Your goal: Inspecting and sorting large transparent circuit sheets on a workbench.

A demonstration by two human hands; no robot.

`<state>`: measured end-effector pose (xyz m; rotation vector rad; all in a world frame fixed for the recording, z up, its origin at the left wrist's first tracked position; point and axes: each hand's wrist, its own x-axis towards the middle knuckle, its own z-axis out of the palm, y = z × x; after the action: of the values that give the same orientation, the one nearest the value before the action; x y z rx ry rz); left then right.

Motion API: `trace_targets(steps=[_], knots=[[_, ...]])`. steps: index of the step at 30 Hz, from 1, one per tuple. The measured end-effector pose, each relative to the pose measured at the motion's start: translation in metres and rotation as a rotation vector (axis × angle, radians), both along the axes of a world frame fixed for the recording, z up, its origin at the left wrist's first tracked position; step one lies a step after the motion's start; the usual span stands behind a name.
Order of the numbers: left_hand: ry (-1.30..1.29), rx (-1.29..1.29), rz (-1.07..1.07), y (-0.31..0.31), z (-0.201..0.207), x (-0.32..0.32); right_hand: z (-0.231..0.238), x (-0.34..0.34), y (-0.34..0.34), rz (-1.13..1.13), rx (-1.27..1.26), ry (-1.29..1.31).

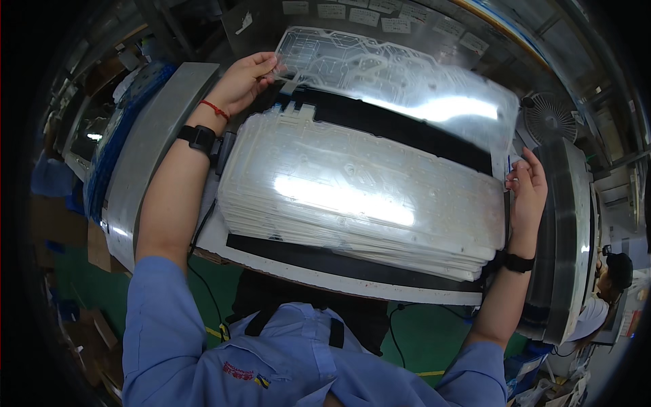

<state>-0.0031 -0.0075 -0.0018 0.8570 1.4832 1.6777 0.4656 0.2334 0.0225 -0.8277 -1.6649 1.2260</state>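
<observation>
A clear plastic sheet with printed circuit-like lines (393, 74), which looks like a keyboard membrane, is held up at a slant at the back. My left hand (249, 78) pinches its left edge between thumb and fingers. My right hand (525, 180) has its fingers bent together at the sheet's lower right corner, and the grip there is partly hidden. Below the sheet lies a thick, slightly fanned stack of similar translucent membrane sheets (366, 176), with bright glare on top. Between the raised sheet and the stack shows a black surface (400, 125).
The stack rests on a bench with a pale front edge (352, 285). A grey metal panel (163, 136) stands at left, with blue bubble wrap (112, 149) beyond it. Tall piled sheets (566, 237) and a fan (549, 119) are at right. Another person (614, 278) is at far right.
</observation>
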Motion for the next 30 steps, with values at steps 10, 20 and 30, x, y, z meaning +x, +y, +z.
trace_targets(steps=[10, 20, 30], knots=[[-0.08, 0.032, 0.087, 0.0, 0.008, 0.011, -0.004, 0.009, 0.008, 0.156, -0.206, -0.413], [-0.01, -0.054, 0.061, 0.0, 0.01, 0.016, -0.009, 0.012, 0.009, 0.162, -0.036, -0.354], [0.011, -0.102, 0.009, -0.001, 0.011, 0.019, -0.011, 0.007, 0.01, 0.125, 0.198, -0.36]])
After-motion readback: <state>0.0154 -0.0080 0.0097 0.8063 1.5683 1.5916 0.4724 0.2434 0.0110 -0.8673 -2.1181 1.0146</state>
